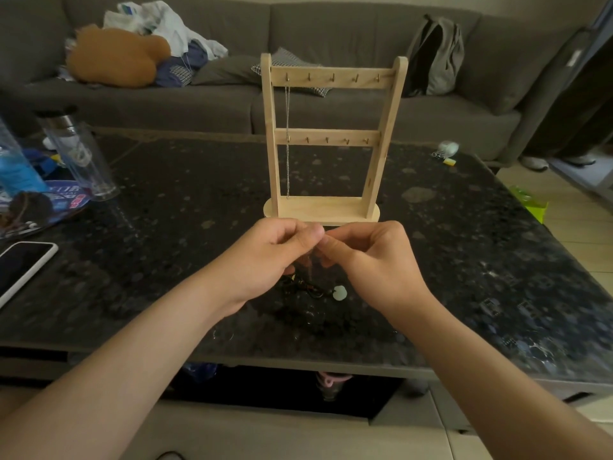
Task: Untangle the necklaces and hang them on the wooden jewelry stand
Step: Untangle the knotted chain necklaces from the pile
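A wooden jewelry stand with two hook rails stands upright in the middle of the dark table. One thin silver chain hangs from the leftmost hook of its upper rail, down to the base. Just in front of the stand's base, my left hand and my right hand meet fingertip to fingertip, both pinching a fine chain that drops between them. Below the hands a tangle of dark cord necklaces with a pale round pendant lies on the table.
A phone lies at the table's left edge, with a clear bottle, a blue bottle and a printed packet behind it. Small items sit at the far right. A grey sofa with clothes and a backpack runs behind.
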`<move>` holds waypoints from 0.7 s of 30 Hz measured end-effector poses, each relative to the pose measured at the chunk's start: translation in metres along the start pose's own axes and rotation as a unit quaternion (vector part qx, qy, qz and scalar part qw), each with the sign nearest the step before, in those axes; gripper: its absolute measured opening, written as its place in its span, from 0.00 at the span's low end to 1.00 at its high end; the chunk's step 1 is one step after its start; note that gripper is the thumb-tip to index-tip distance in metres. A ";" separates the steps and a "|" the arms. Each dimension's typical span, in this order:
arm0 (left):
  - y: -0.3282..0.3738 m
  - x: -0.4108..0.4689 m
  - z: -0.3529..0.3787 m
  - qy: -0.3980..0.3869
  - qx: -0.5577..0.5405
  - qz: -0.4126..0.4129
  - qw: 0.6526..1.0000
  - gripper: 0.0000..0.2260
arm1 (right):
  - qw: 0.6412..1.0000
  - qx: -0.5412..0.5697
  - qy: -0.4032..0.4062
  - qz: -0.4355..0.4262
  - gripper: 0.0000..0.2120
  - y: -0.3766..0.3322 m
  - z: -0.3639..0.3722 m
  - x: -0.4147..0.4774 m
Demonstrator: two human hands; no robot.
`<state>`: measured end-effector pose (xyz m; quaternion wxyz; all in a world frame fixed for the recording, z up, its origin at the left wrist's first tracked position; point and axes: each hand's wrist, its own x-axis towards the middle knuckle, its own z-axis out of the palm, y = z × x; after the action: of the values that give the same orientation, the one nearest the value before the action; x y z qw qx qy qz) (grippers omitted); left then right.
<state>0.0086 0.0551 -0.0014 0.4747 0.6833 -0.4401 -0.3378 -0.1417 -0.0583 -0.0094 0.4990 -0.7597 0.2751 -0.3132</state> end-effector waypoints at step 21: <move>0.001 0.001 0.004 -0.028 -0.197 -0.072 0.977 0.10 | 0.999 -0.042 0.026 0.004 0.08 -0.009 0.002 -0.003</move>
<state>0.0055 0.0528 -0.0022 0.5624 0.5963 -0.3273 -0.4701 -0.1417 -0.0519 -0.0022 0.4606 -0.7703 0.3045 -0.3191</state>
